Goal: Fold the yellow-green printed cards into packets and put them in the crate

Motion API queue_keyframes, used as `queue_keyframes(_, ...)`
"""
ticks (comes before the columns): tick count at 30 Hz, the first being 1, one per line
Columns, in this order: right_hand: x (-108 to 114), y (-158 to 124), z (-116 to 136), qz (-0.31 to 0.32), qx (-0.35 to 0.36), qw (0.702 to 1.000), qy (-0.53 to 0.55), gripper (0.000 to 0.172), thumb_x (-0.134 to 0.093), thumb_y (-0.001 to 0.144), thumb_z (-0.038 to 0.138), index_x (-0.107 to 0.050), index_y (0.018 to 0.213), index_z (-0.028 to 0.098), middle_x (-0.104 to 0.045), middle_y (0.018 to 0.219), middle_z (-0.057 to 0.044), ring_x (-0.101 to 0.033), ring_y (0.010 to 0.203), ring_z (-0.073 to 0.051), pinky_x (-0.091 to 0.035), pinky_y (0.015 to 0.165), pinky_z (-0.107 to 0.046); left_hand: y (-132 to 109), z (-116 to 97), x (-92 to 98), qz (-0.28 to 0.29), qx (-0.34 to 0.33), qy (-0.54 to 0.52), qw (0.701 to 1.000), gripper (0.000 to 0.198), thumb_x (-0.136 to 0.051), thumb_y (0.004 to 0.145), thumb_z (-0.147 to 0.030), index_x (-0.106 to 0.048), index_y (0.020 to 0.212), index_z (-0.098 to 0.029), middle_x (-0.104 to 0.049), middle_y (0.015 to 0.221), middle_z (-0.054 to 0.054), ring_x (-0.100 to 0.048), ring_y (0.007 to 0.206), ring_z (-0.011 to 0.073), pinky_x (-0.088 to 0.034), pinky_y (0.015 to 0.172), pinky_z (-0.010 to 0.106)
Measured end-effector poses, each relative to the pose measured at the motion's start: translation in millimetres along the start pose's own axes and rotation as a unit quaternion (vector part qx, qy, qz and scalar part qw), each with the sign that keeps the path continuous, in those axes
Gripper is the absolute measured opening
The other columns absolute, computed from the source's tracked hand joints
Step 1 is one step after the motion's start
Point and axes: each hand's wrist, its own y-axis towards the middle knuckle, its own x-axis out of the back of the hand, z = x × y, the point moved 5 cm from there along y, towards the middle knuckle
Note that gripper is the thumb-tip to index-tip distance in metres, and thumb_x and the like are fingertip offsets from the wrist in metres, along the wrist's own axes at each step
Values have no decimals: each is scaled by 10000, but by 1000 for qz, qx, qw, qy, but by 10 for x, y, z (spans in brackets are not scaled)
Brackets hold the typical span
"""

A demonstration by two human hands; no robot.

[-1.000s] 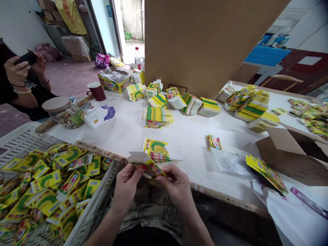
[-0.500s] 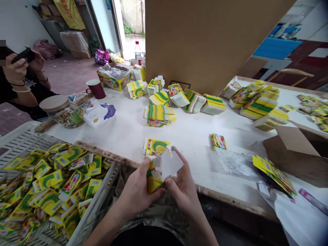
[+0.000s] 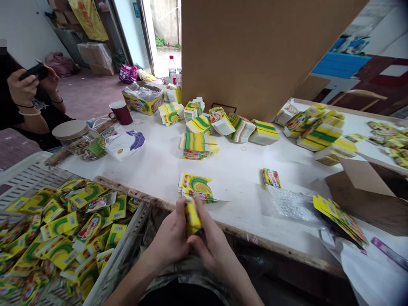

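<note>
A small yellow-and-green cardboard box [image 3: 193, 217] is held between my two hands at the table's front edge. My left hand [image 3: 170, 233] wraps its left side, and my right hand [image 3: 212, 236] presses on its right side with fingers and thumb. Whatever the box contains is hidden. Just beyond my fingertips, a few flat yellow cartons [image 3: 195, 183] lie in a loose stack on the white table [image 3: 236, 182]. Farther back is a bundle of flat cartons [image 3: 197, 145]. To the right, a small box [image 3: 270, 177] lies beside a clear plastic bag [image 3: 290, 204].
At lower left, a white plastic crate [image 3: 35, 163] holds many yellow boxes. A lidded glass jar [image 3: 79, 144], a maroon mug [image 3: 121, 114] and a white-purple box [image 3: 126, 144] stand at the left. An open brown carton [image 3: 360, 199] sits right. Another person [image 3: 32, 93] holds a phone.
The right hand has moved left and closed in on the box. The white flap that stood out between my hands no longer shows.
</note>
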Motion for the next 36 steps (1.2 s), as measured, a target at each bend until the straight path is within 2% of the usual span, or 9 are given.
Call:
queue_keyframes(4,75,9,-28,-56,44,996,-54,499,-442,924,134,-475,1390,309,-426,1490,-64,-414,1366,-235,-367,1120,-445,-55,85,15,-77,15,-14,997,519,-647,720,-160,-517,1220,-209,-569,1225,160,-543,1155,326,-443,969,490)
queue_keyframes(7,208,15,-68,-112,51,990,-69,453,-443,930,152,-525,1350,300,-492,1439,-82,-447,1342,-242,-377,1109,-470,-121,94,96,-84,53,12,995,616,-744,661,-222,-497,1225,-211,-608,1148,134,-582,1059,321,-466,912,484)
queue_keyframes(13,251,26,-127,5,67,988,-138,527,-576,907,292,-436,1415,305,-221,1584,-75,-332,1407,-287,-365,1112,-462,-106,16,271,-39,60,66,995,595,-762,671,-357,-510,1197,-239,-680,1060,82,-657,920,274,-512,786,366)
queue_keyframes(21,415,82,27,105,51,986,-119,298,-564,906,253,-645,1189,297,-506,1398,-75,-472,1305,-246,-405,1076,-426,13,-21,338,40,53,36,997,717,-766,615,-239,-449,1258,-280,-697,1097,29,-680,917,250,-511,785,317)
queue_keyframes(26,323,120,-70,11,29,998,-60,449,-557,908,263,-498,1351,303,-457,1445,-77,-403,1358,-251,-359,1107,-446,-25,29,257,-50,96,-40,993,660,-814,597,-277,-550,1202,-258,-700,1068,58,-667,937,273,-513,818,352)
queue_keyframes(29,330,199,-244,-83,18,996,-1,663,-588,895,360,-274,1472,275,-478,1418,-123,-517,1246,-258,-447,1024,-443,-120,107,396,-228,115,-245,935,701,-845,583,-342,-566,1219,-240,-694,1053,60,-667,875,226,-533,759,300)
queue_keyframes(32,478,334,-386,-182,-29,969,-163,442,-574,896,332,-496,1315,214,-586,1214,-140,-574,1086,-268,-486,936,-459,-262,208,684,-427,66,-385,816,666,-609,723,-678,-557,1230,-249,-640,1173,55,-598,1078,209,-501,911,295)
queue_keyframes(34,555,432,-424,-204,-57,938,-275,278,-602,864,267,-623,1126,178,-602,1092,-149,-550,1037,-300,-466,919,-502,-304,306,754,-461,98,-447,761,681,-428,773,-767,-573,1173,-236,-584,1261,77,-501,1238,223,-412,1054,352)
queue_keyframes(36,575,506,-441,-201,-66,927,-310,184,-644,817,220,-656,994,168,-600,1015,-145,-531,983,-317,-451,892,-526,-313,384,694,-442,156,-500,728,664,-448,775,-757,-578,1122,-207,-562,1274,120,-498,1247,257,-378,1082,436)
